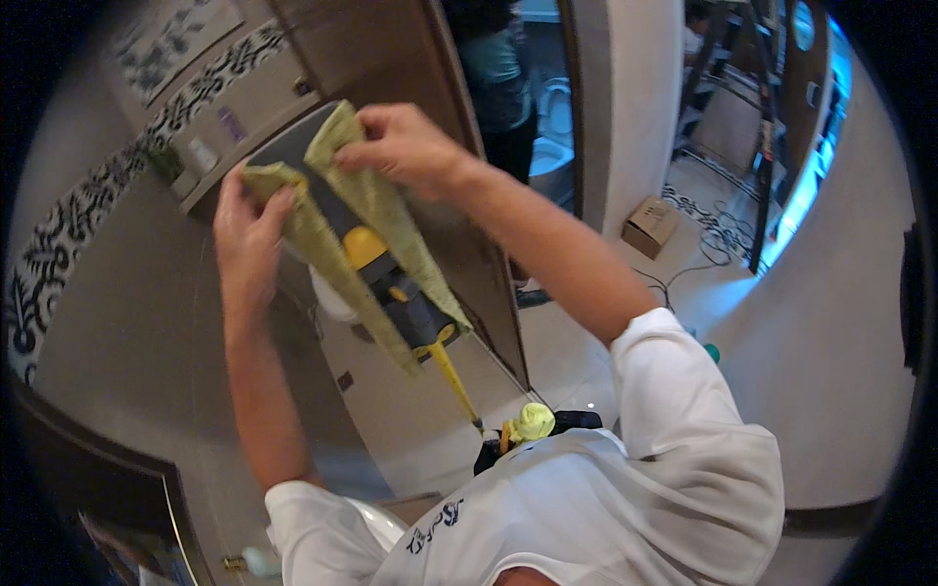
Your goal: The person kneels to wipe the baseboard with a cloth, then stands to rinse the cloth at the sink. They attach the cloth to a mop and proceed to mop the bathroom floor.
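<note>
While both arms are reaching up and forward, the person is holding an olive-green cloth [376, 210] stretched between the two hands. The cloth is looking soft and limp, like thin towelling, folded into two long strips that are hanging down in a narrow V and meeting near the bottom. The left hand [249, 230] is pinching the top of the left strip, fingers curled over its bunched end. The right hand [405, 146] is gripping the top of the right strip, knuckles up, wrist bent, sitting higher than the left. Behind the cloth a squeegee [391, 278] with a yellow and grey body and a thin yellow handle is showing through the gap. The cloth is hanging in front of a dark glossy panel [293, 146], beside a brown door [391, 49]. A patterned tile band [98, 205] is running across the smooth beige wall. Both sleeves are white and short, leaving the forearms bare. A cardboard box [650, 227] is lying on the pale floor, well apart.
</note>
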A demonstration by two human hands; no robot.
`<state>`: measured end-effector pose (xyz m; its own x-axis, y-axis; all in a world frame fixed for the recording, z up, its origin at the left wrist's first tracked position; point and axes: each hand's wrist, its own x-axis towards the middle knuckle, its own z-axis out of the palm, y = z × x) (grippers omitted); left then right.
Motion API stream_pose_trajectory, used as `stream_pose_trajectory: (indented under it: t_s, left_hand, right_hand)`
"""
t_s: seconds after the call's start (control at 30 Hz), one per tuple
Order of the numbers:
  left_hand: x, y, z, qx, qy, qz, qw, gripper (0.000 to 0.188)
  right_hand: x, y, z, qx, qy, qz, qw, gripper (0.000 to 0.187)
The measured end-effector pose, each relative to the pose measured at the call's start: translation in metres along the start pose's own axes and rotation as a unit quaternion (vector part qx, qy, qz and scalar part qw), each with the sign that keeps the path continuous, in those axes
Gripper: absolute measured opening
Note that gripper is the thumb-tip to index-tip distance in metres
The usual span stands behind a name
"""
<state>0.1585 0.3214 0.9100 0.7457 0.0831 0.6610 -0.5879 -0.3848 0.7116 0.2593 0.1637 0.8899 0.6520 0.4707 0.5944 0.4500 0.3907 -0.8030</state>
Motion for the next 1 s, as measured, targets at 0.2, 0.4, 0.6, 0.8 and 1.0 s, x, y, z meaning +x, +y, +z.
stream_pose_trajectory:
  t_s: [0.2,0.4,0.6,0.8,1.0]
  left_hand:
    - [0.001,-0.005,0.004,0.006,0.02,0.019,1.0,0.034]
    - [0.0,-0.023,0.012,-0.026,0.074,0.034,0.996,0.042]
    - [-0.088,-0.115,0.012,-0.143,0.033,-0.111,0.983,0.051]
    - [-0.205,-0.203,0.037,-0.121,-0.088,-0.274,0.95,0.041]
    - [-0.202,-0.183,0.056,-0.081,-0.064,-0.26,0.96,0.033]
  right_hand:
    - [0.009,-0.003,0.002,-0.292,0.102,-0.083,0.947,0.028]
    - [0.005,0.001,0.016,-0.294,0.176,-0.093,0.935,0.027]
    - [0.0,0.004,0.02,-0.153,0.203,-0.151,0.955,0.024]
    - [-0.002,0.005,0.013,-0.179,0.223,-0.177,0.942,0.023]
    - [-0.002,0.006,0.022,-0.146,0.21,-0.169,0.952,0.024]
